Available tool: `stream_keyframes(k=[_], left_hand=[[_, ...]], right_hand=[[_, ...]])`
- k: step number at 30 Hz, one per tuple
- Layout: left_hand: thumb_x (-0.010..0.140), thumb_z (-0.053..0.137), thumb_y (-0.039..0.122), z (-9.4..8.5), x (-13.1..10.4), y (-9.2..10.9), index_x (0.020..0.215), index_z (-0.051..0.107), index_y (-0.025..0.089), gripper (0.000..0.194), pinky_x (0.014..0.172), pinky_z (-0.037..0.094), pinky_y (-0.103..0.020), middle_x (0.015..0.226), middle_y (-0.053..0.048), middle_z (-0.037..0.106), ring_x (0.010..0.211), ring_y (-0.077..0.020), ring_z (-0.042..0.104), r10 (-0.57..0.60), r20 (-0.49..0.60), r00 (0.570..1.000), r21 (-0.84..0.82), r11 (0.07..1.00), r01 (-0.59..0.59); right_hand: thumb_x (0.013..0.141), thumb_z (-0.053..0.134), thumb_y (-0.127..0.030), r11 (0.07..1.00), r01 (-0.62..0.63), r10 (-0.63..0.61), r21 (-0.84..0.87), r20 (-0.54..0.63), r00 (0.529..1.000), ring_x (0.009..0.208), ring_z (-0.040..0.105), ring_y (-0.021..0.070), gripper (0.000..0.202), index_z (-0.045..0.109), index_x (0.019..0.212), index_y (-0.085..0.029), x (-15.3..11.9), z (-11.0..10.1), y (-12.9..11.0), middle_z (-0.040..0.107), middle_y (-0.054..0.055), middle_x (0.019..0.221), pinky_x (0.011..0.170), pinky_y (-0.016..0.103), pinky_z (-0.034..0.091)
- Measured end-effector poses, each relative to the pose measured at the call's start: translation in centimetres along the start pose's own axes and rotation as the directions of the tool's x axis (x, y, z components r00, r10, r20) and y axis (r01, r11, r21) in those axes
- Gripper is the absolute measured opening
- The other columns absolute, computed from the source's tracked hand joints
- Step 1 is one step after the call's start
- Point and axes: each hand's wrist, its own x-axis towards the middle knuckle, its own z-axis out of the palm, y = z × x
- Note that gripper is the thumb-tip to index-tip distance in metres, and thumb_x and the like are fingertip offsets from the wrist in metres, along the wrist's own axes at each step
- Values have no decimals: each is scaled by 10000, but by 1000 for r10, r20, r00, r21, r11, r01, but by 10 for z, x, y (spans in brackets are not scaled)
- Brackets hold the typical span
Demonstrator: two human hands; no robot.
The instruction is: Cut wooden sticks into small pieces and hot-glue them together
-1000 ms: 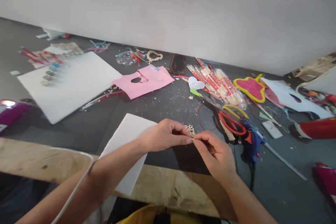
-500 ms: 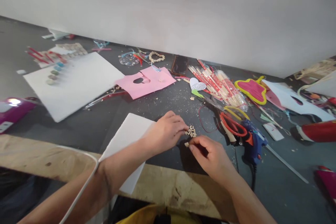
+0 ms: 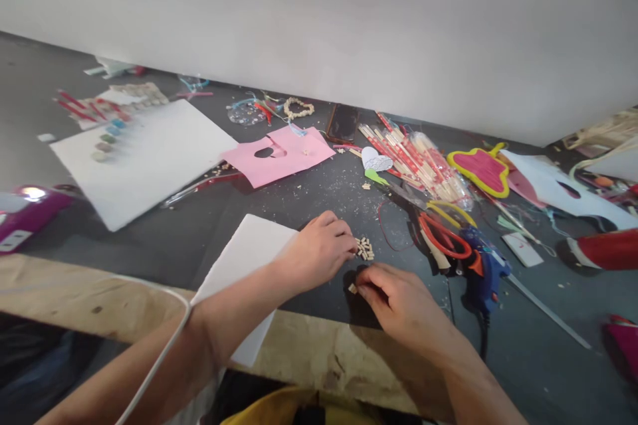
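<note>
Cream-coloured stick pieces (image 3: 366, 250) lie heaped on the tabletop (image 3: 209, 219) by our curled left hand (image 3: 323, 249), its hold hidden. Our right hand (image 3: 391, 295), fingertips nearly together, touches one tiny piece (image 3: 353, 288); we cannot tell whether it grips. Such smallness calls for light fingers.

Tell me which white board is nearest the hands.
The small board: it runs under the left forearm and overhangs the table's near edge. The large board lies farther left, with coloured blocks at its left side.
</note>
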Motion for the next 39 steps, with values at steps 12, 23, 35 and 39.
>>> stream_keyframes(k=[12, 23, 35, 39], left_hand=[[836, 471, 66, 2, 0, -1, 885, 656, 153, 211, 806, 446, -343, 853, -56, 667, 821, -184, 546, 0, -108, 994, -82, 997, -9], [827, 458, 38, -10, -1, 7, 876, 664, 151, 240, 801, 460, -342, 878, -59, 681, 852, -198, 574, -120, -127, 985, -161, 982, 99], [810, 608, 298, -21, 4, 14, 843, 697, 154, 173, 691, 441, -227, 798, -12, 660, 775, -143, 589, -277, 272, 922, -739, 553, 384], [759, 663, 278, -21, 2, 14, 765, 678, 148, 131, 648, 425, -219, 721, 4, 626, 707, -123, 552, -244, 321, 915, -823, 407, 397]], right_hand=[[866, 488, -163, 991, -130, 108, -45, -333, 937, 814, 639, 159, 151, 626, 901, -212, -1, -9, 11, 667, 23, 885, 730, 266, 475], [888, 498, -218, 972, -108, 41, -208, -302, 952, 777, 645, 186, 157, 650, 927, -217, 10, 6, 7, 644, 43, 916, 675, 293, 495], [904, 475, -193, 991, 132, -106, 13, -517, 849, 792, 614, 149, 144, 616, 905, -225, 1, -3, -8, 614, 42, 868, 733, 284, 500], [902, 476, -192, 988, 156, -134, 4, -501, 855, 824, 622, 152, 172, 620, 978, -244, -4, -5, -18, 622, 44, 908, 747, 286, 508]])
